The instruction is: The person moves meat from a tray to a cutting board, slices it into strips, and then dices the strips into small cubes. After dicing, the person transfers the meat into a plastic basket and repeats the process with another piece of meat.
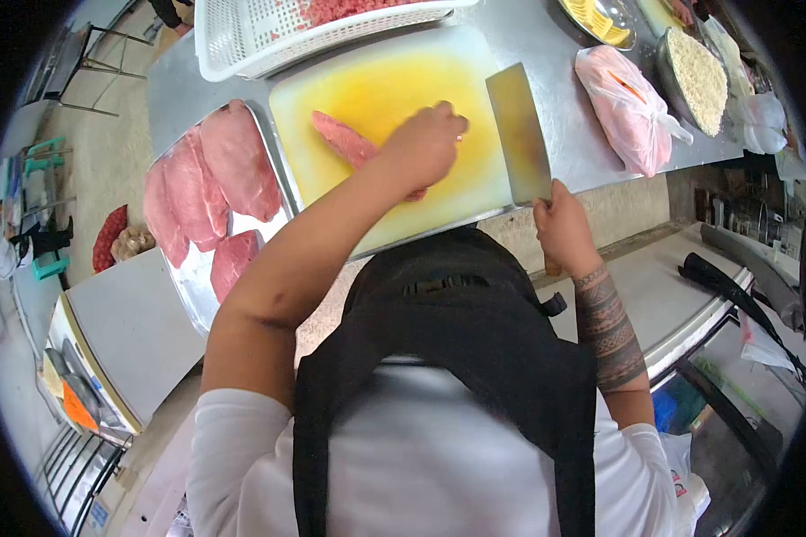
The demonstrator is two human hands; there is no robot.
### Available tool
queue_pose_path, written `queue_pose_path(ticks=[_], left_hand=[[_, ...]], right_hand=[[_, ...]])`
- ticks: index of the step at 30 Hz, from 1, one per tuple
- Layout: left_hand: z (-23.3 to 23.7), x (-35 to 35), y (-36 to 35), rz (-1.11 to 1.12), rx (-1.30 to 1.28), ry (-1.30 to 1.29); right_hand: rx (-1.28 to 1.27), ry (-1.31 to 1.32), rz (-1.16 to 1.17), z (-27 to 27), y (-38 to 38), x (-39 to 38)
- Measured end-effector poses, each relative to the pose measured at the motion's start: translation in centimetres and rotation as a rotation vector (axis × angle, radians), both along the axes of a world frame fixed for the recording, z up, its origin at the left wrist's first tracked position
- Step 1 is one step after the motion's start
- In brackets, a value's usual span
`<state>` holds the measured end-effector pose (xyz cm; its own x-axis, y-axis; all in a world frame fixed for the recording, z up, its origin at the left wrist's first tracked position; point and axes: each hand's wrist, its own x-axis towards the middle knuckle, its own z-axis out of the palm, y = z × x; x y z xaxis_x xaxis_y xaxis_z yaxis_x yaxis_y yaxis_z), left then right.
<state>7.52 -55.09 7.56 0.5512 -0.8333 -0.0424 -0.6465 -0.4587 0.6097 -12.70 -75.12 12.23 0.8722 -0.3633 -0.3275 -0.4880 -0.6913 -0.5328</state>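
Note:
A white cutting board point(304, 82) with a yellow-stained middle lies on the metal table. On it rests a long strip of raw meat point(340, 139), partly covered by my left forearm. Over the board, right of the meat, is my left hand point(428, 141), its fingers curled and blurred; whether they hold anything cannot be made out. My right hand point(564, 228) is wrapped round the handle of a wide cleaver point(516, 125), whose blade lies flat along the board's right edge. Large pieces of raw meat point(237, 161) fill a metal tray point(190, 291) left of the board.
A white basket point(233, 67) of minced meat stands behind the board. To the right are a bagged pink bundle point(625, 107), a bowl of pale shreds point(697, 80) and a plate of yellow slices point(597, 22). Part of another person's hand point(681, 11) shows at the back right.

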Motion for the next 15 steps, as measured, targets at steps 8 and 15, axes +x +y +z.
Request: queue_pose_path(ticks=[8,15], left_hand=[[2.0,3.9,-4.7,-0.044,0.277,0.154],[9.8,12.9,5.9,0.799,-0.807,0.332]], right_hand=[[-0.043,0.038,-0.05,-0.6,0.8,-0.7],[0.315,-0.089,-0.175,0.0,1.2,-1.7]])
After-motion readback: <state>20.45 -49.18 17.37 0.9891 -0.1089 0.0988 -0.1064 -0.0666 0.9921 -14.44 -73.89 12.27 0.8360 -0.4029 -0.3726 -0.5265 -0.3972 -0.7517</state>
